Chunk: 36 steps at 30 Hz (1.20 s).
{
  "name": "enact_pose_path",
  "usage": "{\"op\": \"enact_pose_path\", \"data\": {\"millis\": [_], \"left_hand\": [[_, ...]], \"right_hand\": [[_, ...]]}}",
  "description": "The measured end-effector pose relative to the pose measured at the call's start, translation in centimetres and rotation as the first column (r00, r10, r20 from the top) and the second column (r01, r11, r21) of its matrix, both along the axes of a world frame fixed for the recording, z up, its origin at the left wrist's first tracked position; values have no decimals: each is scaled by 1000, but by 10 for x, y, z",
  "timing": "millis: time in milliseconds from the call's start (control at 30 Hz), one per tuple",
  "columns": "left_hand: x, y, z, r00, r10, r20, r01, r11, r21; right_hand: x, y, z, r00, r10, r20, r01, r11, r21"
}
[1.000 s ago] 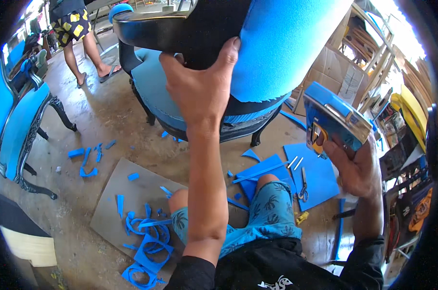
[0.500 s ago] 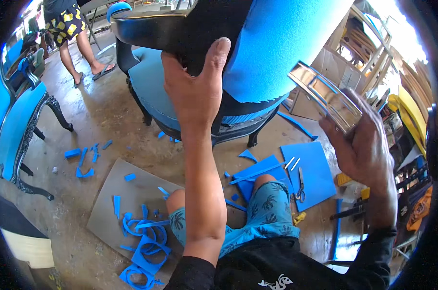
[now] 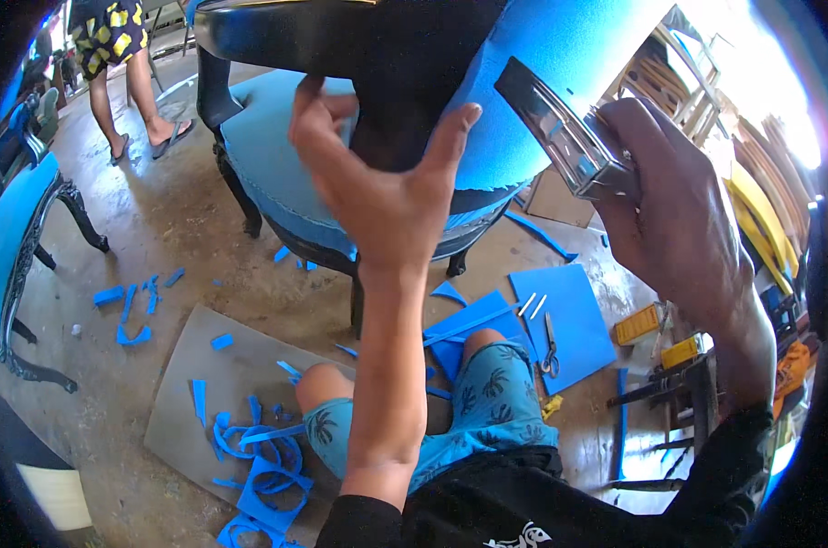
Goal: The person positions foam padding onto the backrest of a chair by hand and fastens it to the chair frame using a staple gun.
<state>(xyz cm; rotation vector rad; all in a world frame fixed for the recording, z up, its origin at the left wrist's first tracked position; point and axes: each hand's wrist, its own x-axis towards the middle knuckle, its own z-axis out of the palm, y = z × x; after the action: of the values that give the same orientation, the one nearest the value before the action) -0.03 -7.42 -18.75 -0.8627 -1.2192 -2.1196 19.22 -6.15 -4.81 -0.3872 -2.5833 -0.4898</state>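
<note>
In front of me stands an armchair with a black frame, its blue foam seat (image 3: 277,137) and blue padded back (image 3: 560,55) showing. Black covering (image 3: 400,100) hangs between the armrest (image 3: 277,38) and the back. My left hand (image 3: 387,196) is at this covering, thumb and fingers spread wide; whether its fingertips touch the cloth I cannot tell. My right hand (image 3: 674,192) is wrapped round a silver staple gun (image 3: 565,132), whose front end points toward the blue back, close to it.
Blue foam scraps (image 3: 272,489) lie on a grey board (image 3: 190,365). Scissors (image 3: 550,347) and white sticks rest on blue sheets (image 3: 578,315). Another blue chair (image 3: 17,251) is at left, beyond which a person (image 3: 122,64) stands. Boxes (image 3: 638,324) and a stool (image 3: 697,402) are at right.
My left hand has loosened from the black covering and spread its fingers. The staple gun has moved left and up, nearer the blue back. The whole view has shifted slightly.
</note>
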Motion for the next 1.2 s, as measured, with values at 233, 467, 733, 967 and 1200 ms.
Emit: {"op": "enact_pose_path", "data": {"millis": [233, 467, 733, 967, 1200], "left_hand": [[12, 6, 0, 963, 233, -137, -231, 972, 35], [22, 8, 5, 956, 276, -98, -276, 961, 16], [17, 13, 3, 945, 320, -70, -320, 947, 12], [17, 18, 7, 957, 279, -75, -277, 960, 34], [11, 23, 4, 990, 62, 127, -85, 981, 177]], "right_hand": [[9, -6, 0, 997, -76, -14, 76, 997, -11], [7, 1, 4, 1000, -9, 13, 9, 1000, 16], [-7, 4, 5, 992, -48, 116, 45, 999, 31], [-13, -1, 6, 990, -69, 122, 63, 997, 50], [-17, -2, 6, 993, -47, 108, 41, 997, 59]]}}
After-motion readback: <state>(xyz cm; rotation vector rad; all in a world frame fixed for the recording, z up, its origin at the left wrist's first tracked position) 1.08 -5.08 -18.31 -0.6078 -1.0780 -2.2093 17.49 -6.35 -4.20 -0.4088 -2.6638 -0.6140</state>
